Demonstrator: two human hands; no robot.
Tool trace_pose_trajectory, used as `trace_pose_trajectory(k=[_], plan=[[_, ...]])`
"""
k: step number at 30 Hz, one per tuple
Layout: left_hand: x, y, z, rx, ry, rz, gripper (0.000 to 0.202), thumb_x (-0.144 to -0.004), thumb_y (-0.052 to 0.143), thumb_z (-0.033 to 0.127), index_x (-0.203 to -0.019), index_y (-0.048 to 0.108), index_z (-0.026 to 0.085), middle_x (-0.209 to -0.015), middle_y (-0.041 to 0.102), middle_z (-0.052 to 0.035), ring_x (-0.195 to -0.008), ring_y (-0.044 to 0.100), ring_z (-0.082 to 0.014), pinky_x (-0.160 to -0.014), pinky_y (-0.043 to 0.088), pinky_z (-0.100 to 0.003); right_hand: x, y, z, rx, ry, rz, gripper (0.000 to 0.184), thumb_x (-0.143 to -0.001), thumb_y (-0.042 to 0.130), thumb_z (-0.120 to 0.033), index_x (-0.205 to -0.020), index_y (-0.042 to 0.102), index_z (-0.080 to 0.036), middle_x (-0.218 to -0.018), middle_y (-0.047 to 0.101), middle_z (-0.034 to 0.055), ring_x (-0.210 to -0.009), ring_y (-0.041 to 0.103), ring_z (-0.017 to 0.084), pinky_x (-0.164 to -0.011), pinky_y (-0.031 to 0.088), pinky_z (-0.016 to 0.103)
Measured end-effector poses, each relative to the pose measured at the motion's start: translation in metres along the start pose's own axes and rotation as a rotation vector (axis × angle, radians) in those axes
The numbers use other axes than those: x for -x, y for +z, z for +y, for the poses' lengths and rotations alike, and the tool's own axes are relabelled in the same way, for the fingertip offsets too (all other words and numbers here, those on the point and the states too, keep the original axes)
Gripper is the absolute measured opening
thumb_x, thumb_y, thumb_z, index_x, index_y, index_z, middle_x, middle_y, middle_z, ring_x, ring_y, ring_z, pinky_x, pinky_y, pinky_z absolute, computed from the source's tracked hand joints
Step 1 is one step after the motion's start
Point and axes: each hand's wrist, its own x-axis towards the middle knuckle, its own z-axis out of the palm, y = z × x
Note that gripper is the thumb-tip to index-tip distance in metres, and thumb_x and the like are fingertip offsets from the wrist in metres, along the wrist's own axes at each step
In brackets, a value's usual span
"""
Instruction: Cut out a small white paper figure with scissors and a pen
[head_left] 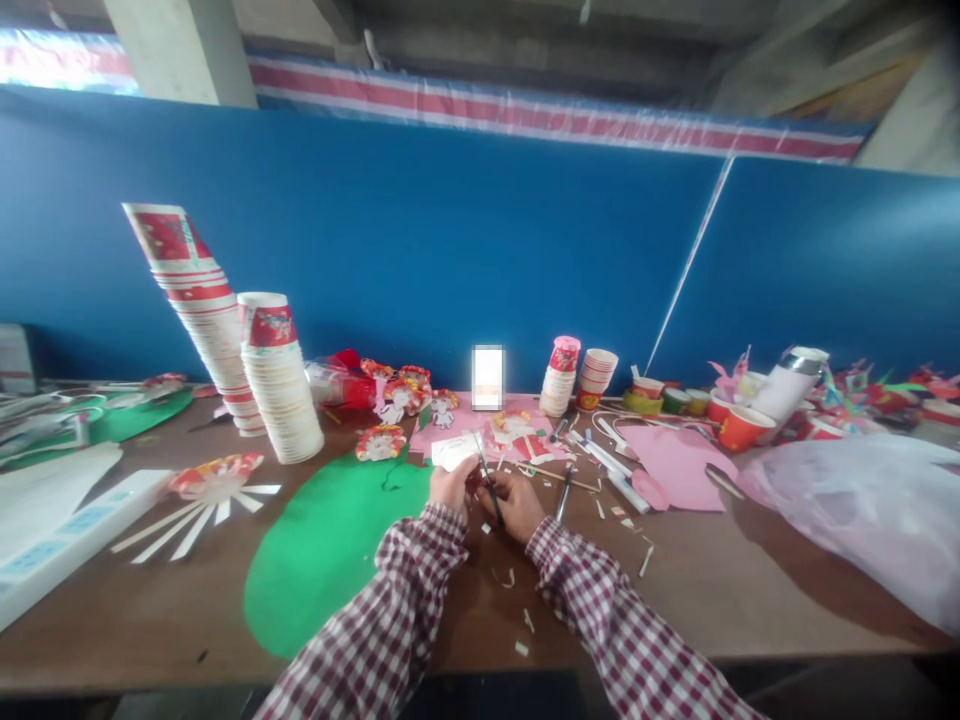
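Note:
My left hand (451, 486) is closed on a small piece of white paper (454, 452), which sticks out above the fingers. In my right hand (516, 504) is a pair of scissors (491, 490) with dark handles, its blades pointing up beside the paper. Both hands are close together over the near side of a pink sheet (427, 432). Bits of cut paper (510, 578) lie scattered on the brown table below and to the right of them. Just right of my right hand lies a pen (565, 493).
Tall stacks of paper cups (279, 400) stand at the left, shorter cup stacks (596, 378) behind. A green sheet (330, 550) lies left of my arms. A pink sheet (675, 465), orange cup (745, 428), white bottle (787, 388) and clear plastic bag (862, 500) occupy the right.

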Motion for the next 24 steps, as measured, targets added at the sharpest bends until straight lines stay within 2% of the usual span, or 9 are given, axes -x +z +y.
trace_pose_trajectory(k=[5,10,13,17,24], plan=[[-0.0030,-0.0038,-0.0041,-0.053,0.028,0.030,0.028,-0.045,0.078,0.021,-0.063,0.059,0.011,-0.052,0.060,-0.0006,-0.045,0.055,-0.0109,-0.043,0.042,-0.022,-0.0006,0.0003,0.0036,-0.031,0.019,-0.016,0.020,-0.073,0.060,-0.033,-0.081,0.063,-0.015,-0.047,0.050,-0.0042,-0.042,0.044,0.010,-0.042,0.036,0.021],[-0.0035,-0.0072,-0.0054,-0.154,0.021,0.067,0.025,-0.048,0.077,0.023,-0.056,0.056,0.011,-0.043,0.055,0.0004,-0.034,0.046,-0.0089,-0.032,0.031,-0.020,-0.0001,0.0006,0.0035,-0.043,0.039,-0.019,0.024,-0.073,0.060,-0.037,-0.083,0.062,-0.015,-0.052,0.052,-0.0032,-0.042,0.043,0.009,-0.041,0.036,0.020],[-0.0021,-0.0069,-0.0043,-0.188,0.023,0.070,0.025,-0.049,0.077,0.023,-0.058,0.057,0.011,-0.043,0.054,0.0010,-0.031,0.044,-0.0079,-0.030,0.028,-0.020,0.0005,0.0003,0.0025,-0.038,0.043,-0.016,0.024,-0.073,0.059,-0.037,-0.084,0.062,-0.015,-0.055,0.054,-0.0022,-0.045,0.046,0.010,-0.043,0.038,0.021],[-0.0021,-0.0073,-0.0051,-0.185,0.037,0.046,0.027,-0.049,0.077,0.023,-0.065,0.060,0.010,-0.048,0.057,0.0004,-0.037,0.048,-0.0085,-0.034,0.032,-0.019,0.0009,-0.0007,0.0028,-0.018,0.044,-0.021,0.023,-0.074,0.060,-0.035,-0.085,0.062,-0.016,-0.053,0.054,-0.0025,-0.046,0.047,0.011,-0.044,0.039,0.021],[-0.0039,-0.0088,-0.0081,-0.138,0.033,0.003,0.027,-0.049,0.076,0.026,-0.063,0.059,0.010,-0.055,0.061,-0.0029,-0.047,0.055,-0.0117,-0.043,0.042,-0.022,0.0023,-0.0018,0.0007,-0.010,0.025,-0.019,0.022,-0.074,0.060,-0.034,-0.084,0.063,-0.015,-0.058,0.056,-0.0018,-0.048,0.047,0.010,-0.045,0.037,0.020]])
